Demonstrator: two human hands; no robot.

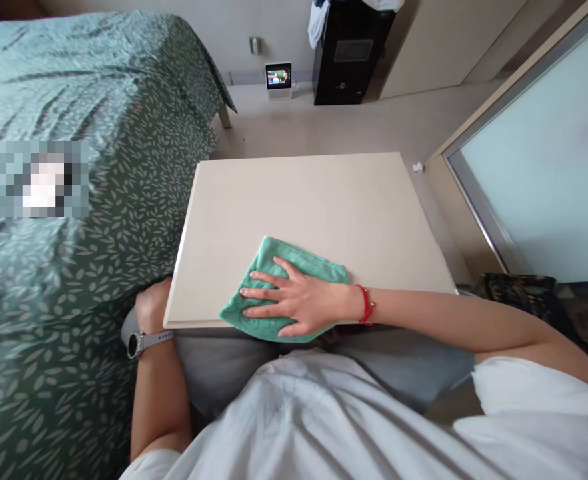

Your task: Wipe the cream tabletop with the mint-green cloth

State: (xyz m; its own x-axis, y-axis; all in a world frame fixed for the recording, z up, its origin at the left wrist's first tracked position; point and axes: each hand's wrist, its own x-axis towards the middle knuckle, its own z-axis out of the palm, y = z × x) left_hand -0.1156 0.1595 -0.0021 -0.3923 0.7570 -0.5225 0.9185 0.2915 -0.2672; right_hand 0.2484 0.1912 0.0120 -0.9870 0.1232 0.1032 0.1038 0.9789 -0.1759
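My right hand point(294, 300) lies flat with its fingers spread on a green cloth point(294, 252), pressing it against the cream tabletop point(304, 200). The cloth is laid out near the table's front edge and hangs slightly over it. A red bracelet circles my right wrist. At the table's front left corner is my left hand point(153, 307), beside the edge and wearing a watch point(134, 345); its fingers are hidden.
A bed with a green leaf-patterned cover point(139, 167) stands at the left. On the floor beyond the table are a small lit screen point(279, 76) and a black cabinet point(347, 60). A frosted panel point(549, 153) stands at the right.
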